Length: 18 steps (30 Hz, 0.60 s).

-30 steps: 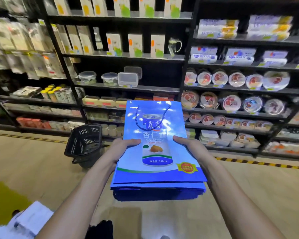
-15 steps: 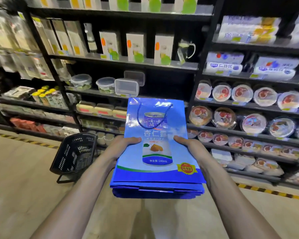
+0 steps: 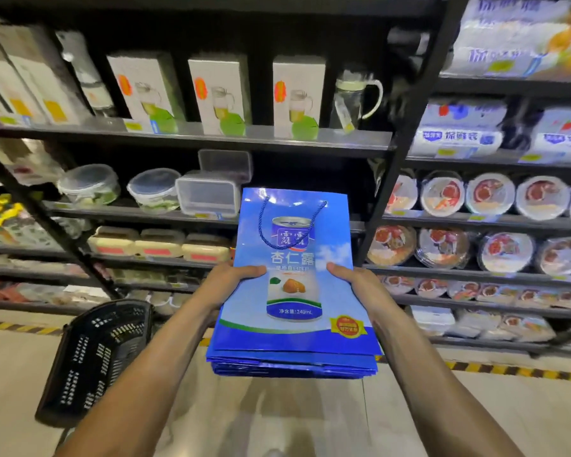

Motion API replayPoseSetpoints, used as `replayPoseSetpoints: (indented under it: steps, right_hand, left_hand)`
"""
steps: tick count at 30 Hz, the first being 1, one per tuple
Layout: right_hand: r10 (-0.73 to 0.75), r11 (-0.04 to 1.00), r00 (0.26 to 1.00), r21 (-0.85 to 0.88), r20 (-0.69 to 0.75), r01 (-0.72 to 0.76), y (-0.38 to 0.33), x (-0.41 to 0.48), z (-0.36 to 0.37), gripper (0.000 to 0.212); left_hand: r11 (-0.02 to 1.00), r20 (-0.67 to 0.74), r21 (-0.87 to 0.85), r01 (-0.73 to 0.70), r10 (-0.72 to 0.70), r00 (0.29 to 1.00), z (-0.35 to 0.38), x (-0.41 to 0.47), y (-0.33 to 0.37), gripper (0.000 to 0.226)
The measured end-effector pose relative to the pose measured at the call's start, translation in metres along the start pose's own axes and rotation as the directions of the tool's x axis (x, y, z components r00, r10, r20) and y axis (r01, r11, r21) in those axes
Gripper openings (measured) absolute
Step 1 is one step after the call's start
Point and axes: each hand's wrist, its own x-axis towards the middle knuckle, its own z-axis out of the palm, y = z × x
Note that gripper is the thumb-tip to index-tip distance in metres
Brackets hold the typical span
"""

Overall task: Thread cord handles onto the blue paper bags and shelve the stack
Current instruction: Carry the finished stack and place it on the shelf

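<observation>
A flat stack of blue paper bags [image 3: 294, 338] is held out in front of me at chest height. The top bag shows a printed drink can and has a blue cord handle [image 3: 289, 222] looped across its upper part. My left hand [image 3: 229, 285] grips the stack's left edge, thumb on top. My right hand [image 3: 360, 286] grips the right edge the same way. The stack's far end points toward the black store shelves [image 3: 211, 141], near the gap beside the clear plastic containers [image 3: 208, 196].
Black metal shelving fills the view, with boxed jugs [image 3: 221, 94] above, lidded food boxes and round packed bowls [image 3: 491, 196] to the right. A black shopping basket [image 3: 93, 361] stands on the floor at lower left. Yellow-black tape [image 3: 508, 371] runs along the shelf foot.
The shelves have grown larger and closer in view. The bag stack stays gripped between both hands, carried forward toward the middle shelf.
</observation>
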Motion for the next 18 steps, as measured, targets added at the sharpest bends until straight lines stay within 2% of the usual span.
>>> replayPoseSetpoints:
  steps: [3,7,12,18]
  right_hand:
    - [0.024,1.000,0.999,0.019,-0.022,-0.023,-0.014,0.041,0.004,0.038]
    - [0.039,0.999,0.997,-0.009,-0.063,-0.040,-0.032,0.097,0.007,0.039]
    - [0.023,0.998,0.996,-0.061,-0.089,-0.029,-0.053,0.168,-0.001,0.033]
    - [-0.003,0.994,0.995,-0.112,-0.096,-0.008,-0.086,0.244,-0.015,0.020]
  left_hand:
    - [1.000,0.030,0.022,0.003,-0.004,1.000,-0.007,0.053,0.015,0.030]
    - [0.997,0.052,0.033,0.067,-0.069,0.996,-0.015,0.122,0.028,0.040]
    - [0.996,0.056,0.037,0.075,-0.077,0.995,-0.010,0.201,0.043,0.031]
    - [0.994,0.027,0.081,0.076,-0.078,0.997,-0.002,0.294,0.060,0.034]
